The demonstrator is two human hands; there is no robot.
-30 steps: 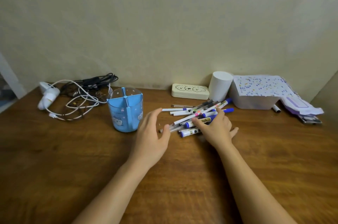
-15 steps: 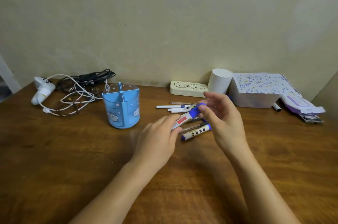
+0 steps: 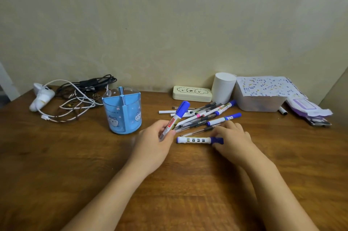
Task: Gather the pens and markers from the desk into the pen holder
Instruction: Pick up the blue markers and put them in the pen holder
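Now the left hand [image 3: 154, 142] alone holds the blue-capped marker [image 3: 174, 120], just left of frame centre. Half a second earlier both hands were on it; the right hand [image 3: 232, 141] has since let go and dropped to the table [image 3: 56, 164]. The left grip is clamped on the lower barrel, cap end tilted up toward the upper right.

The right hand has come down on a second marker with a blue cap [image 3: 199, 140], lying flat just below the pile. Its fingers cover the cap end. Whether that grip has closed on the marker or merely rests against it cannot be told.

The remaining pens and markers [image 3: 207, 115] lie in a loose crossed pile right of centre, between the hands and the cream case [image 3: 192, 93] at the wall. A second ago the right hand lay on this pile; it is now uncovered.

The pen holder [image 3: 122, 111] stands upright left of centre, near the left hand but not touching it. Its visible compartments appear empty.

Judgement: the task is at an early stage. One marker is lifted and ready for transfer, a second is likely being picked up, and nothing has been deposited yet. The likely next step is a short leftward carry to the holder, cap up or down, into an open compartment.
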